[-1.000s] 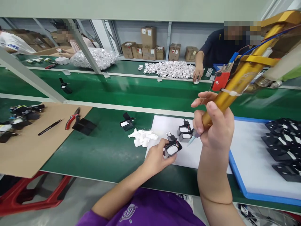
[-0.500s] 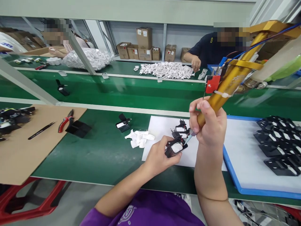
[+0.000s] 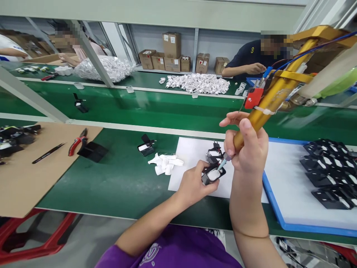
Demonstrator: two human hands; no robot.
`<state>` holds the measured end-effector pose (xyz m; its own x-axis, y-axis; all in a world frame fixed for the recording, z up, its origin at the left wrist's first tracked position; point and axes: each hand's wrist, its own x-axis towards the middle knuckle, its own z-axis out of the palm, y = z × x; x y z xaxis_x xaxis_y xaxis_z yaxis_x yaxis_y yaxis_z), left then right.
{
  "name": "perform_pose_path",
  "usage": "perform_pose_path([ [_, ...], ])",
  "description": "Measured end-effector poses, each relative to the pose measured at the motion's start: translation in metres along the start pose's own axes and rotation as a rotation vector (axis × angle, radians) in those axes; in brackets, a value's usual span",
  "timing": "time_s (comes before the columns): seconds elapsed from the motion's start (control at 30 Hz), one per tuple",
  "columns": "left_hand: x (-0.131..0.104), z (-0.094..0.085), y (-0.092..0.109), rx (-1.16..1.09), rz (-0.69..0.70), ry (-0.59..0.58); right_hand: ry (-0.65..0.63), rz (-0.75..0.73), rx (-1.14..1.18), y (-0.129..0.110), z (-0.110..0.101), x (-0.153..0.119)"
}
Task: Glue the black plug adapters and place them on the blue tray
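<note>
My left hand (image 3: pixel 193 184) is closed round a small black plastic case (image 3: pixel 206 179) with a white oval piece inside, tilted above a white sheet (image 3: pixel 181 149). My right hand (image 3: pixel 248 149) grips a gold tubular glue dispenser (image 3: pixel 258 117) with a red switch (image 3: pixel 253 98) on its side. One or two fingers of that hand are stretched out, off the tube. The dispenser's pale blue tapered nozzle (image 3: pixel 222 164) points down at the case, close to its inner edge; whether it touches cannot be made out. Behind the held case lie other black cases (image 3: pixel 214 150) with wires.
White scraps (image 3: pixel 166 163) and another black case (image 3: pixel 146 146) lie left of the sheet. Red-handled pliers (image 3: pixel 78 141) and tweezers (image 3: pixel 48 153) rest on cardboard. A blue-rimmed tray (image 3: pixel 272 201) with several black cases stands right. Beyond the green belt (image 3: pixel 156 108), co-workers sit by white parts (image 3: pixel 198 83).
The held case has shifted slightly right under the nozzle. Fingers of my right hand have extended off the tube. Parts on the far belt moved right; a co-worker's hand left the white pile.
</note>
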<state>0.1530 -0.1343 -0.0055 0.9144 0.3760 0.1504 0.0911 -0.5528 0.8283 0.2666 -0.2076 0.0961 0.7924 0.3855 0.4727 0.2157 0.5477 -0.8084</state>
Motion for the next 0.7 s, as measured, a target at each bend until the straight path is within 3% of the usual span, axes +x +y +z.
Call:
perform_pose_path([
  [0.2, 0.003, 0.015, 0.007, -0.036, 0.051, 0.035, 0.005, 0.008, -0.022, -0.001, 0.002, -0.003],
  [0.37, 0.006, 0.018, 0.011, -0.086, 0.09, 0.094, -0.015, 0.001, 0.018, -0.001, 0.002, -0.005],
  [0.5, 0.006, 0.02, 0.013, -0.102, 0.073, 0.077, -0.051, -0.017, 0.046, -0.001, 0.002, -0.005],
  [0.7, 0.006, 0.008, -0.005, -0.002, 0.099, 0.009, -0.074, -0.005, 0.065, 0.001, -0.003, 0.002],
])
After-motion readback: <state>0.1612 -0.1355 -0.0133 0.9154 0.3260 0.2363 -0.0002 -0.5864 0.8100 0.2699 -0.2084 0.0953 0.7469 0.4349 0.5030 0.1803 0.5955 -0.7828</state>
